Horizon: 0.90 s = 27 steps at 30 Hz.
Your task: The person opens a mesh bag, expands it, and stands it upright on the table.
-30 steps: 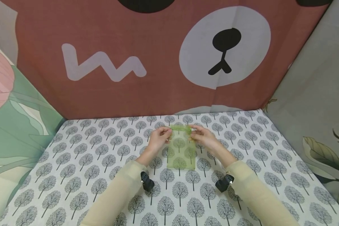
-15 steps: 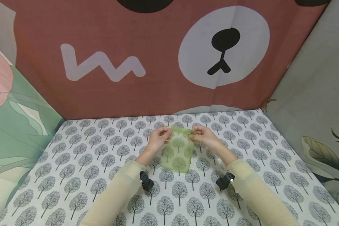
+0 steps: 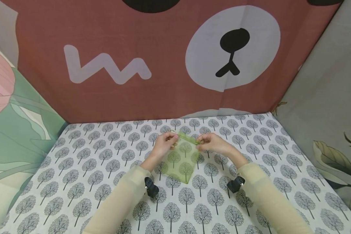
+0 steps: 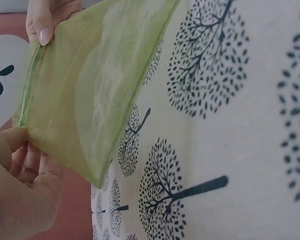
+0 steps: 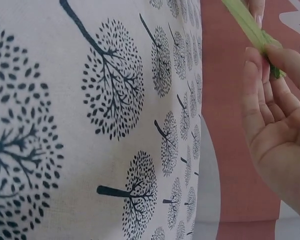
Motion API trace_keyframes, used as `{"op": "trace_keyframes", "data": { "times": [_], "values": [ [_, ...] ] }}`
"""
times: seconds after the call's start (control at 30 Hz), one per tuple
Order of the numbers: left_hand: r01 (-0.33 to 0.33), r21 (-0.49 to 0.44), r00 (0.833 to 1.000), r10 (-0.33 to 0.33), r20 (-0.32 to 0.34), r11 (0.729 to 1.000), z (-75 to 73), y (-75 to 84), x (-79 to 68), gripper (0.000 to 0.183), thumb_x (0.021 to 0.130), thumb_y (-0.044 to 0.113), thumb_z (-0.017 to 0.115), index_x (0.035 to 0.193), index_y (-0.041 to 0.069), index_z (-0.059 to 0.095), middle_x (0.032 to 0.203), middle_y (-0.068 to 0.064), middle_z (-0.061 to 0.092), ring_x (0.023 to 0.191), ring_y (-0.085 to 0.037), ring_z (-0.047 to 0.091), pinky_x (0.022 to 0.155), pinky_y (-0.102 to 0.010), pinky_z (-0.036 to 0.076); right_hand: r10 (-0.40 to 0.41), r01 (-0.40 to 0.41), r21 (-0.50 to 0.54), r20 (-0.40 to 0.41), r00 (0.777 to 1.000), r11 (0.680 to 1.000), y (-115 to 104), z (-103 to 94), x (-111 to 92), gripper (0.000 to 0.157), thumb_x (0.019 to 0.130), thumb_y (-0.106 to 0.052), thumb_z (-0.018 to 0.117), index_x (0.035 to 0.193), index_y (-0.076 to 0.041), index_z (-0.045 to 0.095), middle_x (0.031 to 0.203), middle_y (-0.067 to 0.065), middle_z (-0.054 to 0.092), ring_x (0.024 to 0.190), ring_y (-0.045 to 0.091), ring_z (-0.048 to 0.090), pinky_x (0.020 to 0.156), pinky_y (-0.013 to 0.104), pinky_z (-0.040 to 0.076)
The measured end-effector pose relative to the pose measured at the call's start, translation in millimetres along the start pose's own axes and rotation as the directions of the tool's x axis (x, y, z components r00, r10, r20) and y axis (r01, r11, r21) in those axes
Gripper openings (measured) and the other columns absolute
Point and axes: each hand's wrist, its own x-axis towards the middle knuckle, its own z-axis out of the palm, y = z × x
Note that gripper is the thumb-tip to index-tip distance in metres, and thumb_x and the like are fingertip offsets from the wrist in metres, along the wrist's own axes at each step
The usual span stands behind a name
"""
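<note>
A sheer green drawstring pouch (image 3: 181, 161) hangs between my two hands over the table, its lower edge tilted. With thumb and fingers my left hand (image 3: 163, 144) pinches the upper left corner. The right hand (image 3: 213, 143) pinches the other upper corner, slightly lower. In the left wrist view the pouch (image 4: 100, 85) is see-through and looks flat, with a darker green band along its top. From the right wrist view, a narrow strip of the pouch (image 5: 252, 27) shows between the right thumb and fingers.
A white cloth (image 3: 99, 169) printed with dark trees covers the table. Behind it stands a reddish-brown fabric backdrop (image 3: 163, 97) with a bear face. Patterned side panels (image 3: 321, 97) rise at the right and left. Each wrist wears a small black device (image 3: 235, 184).
The pouch has swung from hanging straight to a slant, its bottom shifting left and toward me. My right hand has dropped slightly; my left hand stays almost in place.
</note>
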Motion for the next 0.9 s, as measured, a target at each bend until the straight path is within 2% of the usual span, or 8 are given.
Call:
{"op": "trace_keyframes", "data": {
  "times": [0.17, 0.37, 0.5, 0.67, 0.77, 0.9],
  "values": [
    [-0.003, 0.016, 1.0, 0.003, -0.002, 1.0, -0.1, 1.0, -1.3, 0.022, 0.095, 0.017, 0.058, 0.108, 0.001, 0.064, 0.094, -0.012, 0.064, 0.076, -0.009, 0.057, 0.082, -0.037, 0.06, 0.001, -0.002, -0.033, -0.008, 1.0, 0.999, 1.3, -1.2, 0.3, 0.026, 0.087, -0.017, 0.066, 0.103, 0.003, 0.06, 0.089, 0.003, 0.062, 0.082, 0.014, 0.058, 0.08, 0.033, 0.056],
    [0.015, 0.007, 1.0, -0.015, 0.004, 1.0, 0.3, 2.9, -2.5, 0.021, 0.095, 0.016, 0.057, 0.108, 0.001, 0.063, 0.092, -0.008, 0.063, 0.077, -0.008, 0.057, 0.079, -0.032, 0.06, 0.03, -0.025, 0.044, -0.104, 0.994, 0.999, 1.1, -0.8, 2.5, 0.021, 0.089, -0.015, 0.063, 0.101, 0.0, 0.055, 0.095, 0.008, 0.062, 0.079, 0.016, 0.065, 0.085, 0.04, 0.059],
    [0.031, -0.026, 1.0, -0.03, 0.007, 0.999, 1.4, 3.3, -1.2, 0.022, 0.095, 0.016, 0.056, 0.11, 0.001, 0.063, 0.09, -0.004, 0.061, 0.077, -0.009, 0.056, 0.081, -0.033, 0.06, 0.042, -0.02, 0.126, -0.174, 0.984, 0.992, 1.3, -0.7, 5.7, 0.027, 0.089, -0.009, 0.063, 0.109, 0.003, 0.049, 0.091, 0.004, 0.062, 0.077, 0.014, 0.065, 0.082, 0.035, 0.06],
    [0.034, -0.055, 0.999, -0.033, 0.01, 0.998, 2.5, 2.2, 0.3, 0.023, 0.096, 0.015, 0.056, 0.111, -0.001, 0.062, 0.09, -0.003, 0.06, 0.077, -0.008, 0.056, 0.079, -0.029, 0.06, 0.088, -0.012, 0.275, -0.266, 0.96, 0.961, 0.4, -0.3, 7.2, 0.045, 0.088, -0.006, 0.065, 0.125, 0.003, 0.043, 0.085, -0.009, 0.063, 0.078, 0.007, 0.064, 0.081, 0.022, 0.058],
    [0.031, -0.066, 1.0, -0.03, 0.007, 0.997, 2.4, 1.9, 0.4, 0.024, 0.096, 0.013, 0.055, 0.114, -0.002, 0.06, 0.092, -0.005, 0.062, 0.075, -0.007, 0.057, 0.074, -0.023, 0.06, 0.101, -0.002, 0.335, -0.278, 0.955, 0.942, -0.7, 0.9, 6.1, 0.047, 0.089, -0.005, 0.063, 0.13, 0.006, 0.042, 0.086, -0.014, 0.066, 0.08, 0.002, 0.064, 0.081, 0.016, 0.056],
    [0.027, -0.067, 1.0, -0.027, -0.008, 0.997, 1.5, 1.4, 1.1, 0.025, 0.096, 0.013, 0.055, 0.117, -0.001, 0.06, 0.095, -0.01, 0.064, 0.072, -0.006, 0.056, 0.072, -0.022, 0.06, 0.112, 0.005, 0.388, -0.278, 0.954, 0.922, -1.8, 2.6, 5.3, 0.046, 0.091, -0.001, 0.058, 0.133, 0.01, 0.042, 0.095, -0.008, 0.069, 0.083, -0.001, 0.065, 0.084, 0.014, 0.056]
  ]
}}
